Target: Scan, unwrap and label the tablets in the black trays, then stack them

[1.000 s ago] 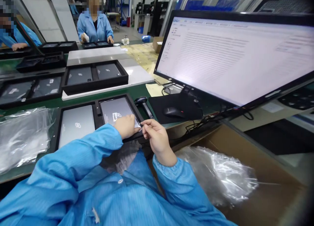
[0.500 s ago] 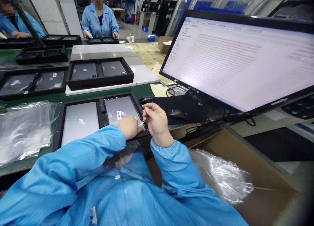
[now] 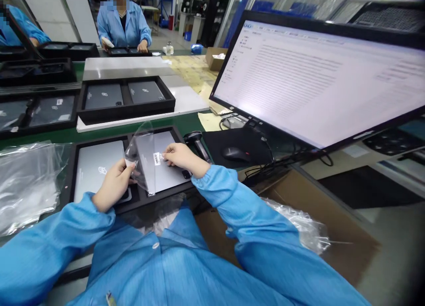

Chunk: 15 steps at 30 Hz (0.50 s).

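Note:
My left hand (image 3: 114, 182) is closed on a clear plastic film (image 3: 144, 164), which stands up from the right-hand tablet (image 3: 166, 177). That tablet lies back up in a black tray (image 3: 136, 202), with a white barcode label (image 3: 157, 159) on it. My right hand (image 3: 182, 158) is over this tablet, thumb and fingers pinched at the label's right edge; whether they grip the label is unclear. In the tray's left compartment lies another silver tablet (image 3: 96, 164), its lower right corner partly hidden by my left hand.
A barcode scanner (image 3: 197, 144) and mouse (image 3: 235, 154) lie right of the tray, below a monitor (image 3: 308, 80). Clear plastic bags (image 3: 29, 186) are at left. Another tablet tray (image 3: 128, 107) stands behind. A cardboard box (image 3: 345, 235) holds plastic. A co-worker (image 3: 124, 25) sits across.
My left hand has moved left from the tablet's lower right corner, drawing the film up and across. My right hand has shifted left to the label. The scanner is now more exposed.

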Motion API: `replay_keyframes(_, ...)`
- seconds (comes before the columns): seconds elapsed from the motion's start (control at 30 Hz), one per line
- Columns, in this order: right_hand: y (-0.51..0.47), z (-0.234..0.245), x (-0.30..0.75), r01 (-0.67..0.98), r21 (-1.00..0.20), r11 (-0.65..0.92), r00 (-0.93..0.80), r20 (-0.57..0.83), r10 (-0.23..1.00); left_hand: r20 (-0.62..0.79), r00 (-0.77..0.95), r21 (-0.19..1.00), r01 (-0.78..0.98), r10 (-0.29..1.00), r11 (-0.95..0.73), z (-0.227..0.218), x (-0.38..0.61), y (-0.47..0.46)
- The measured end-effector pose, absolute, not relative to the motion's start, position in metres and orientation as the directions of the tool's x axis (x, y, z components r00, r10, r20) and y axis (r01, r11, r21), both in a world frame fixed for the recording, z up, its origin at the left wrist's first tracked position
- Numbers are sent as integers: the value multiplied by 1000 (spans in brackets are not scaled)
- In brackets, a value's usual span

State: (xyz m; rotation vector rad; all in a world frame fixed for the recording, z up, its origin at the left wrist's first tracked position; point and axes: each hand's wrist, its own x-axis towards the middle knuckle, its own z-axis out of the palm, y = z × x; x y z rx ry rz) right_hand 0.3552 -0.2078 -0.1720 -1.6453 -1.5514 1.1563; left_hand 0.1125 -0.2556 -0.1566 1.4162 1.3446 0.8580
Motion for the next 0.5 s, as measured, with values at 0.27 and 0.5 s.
replay_keyframes(0.27, -192, -179, 337, 570, -803, -176, -15, -224, 974, -55, 185, 920, 390, 981, -22, -159, 103, -257)
replay_keyframes(0.5, -202, -179, 355, 718, -685, 122, -168, -1, 986, -163, 92, 965, 223, 982, 140, -142, 93, -261)
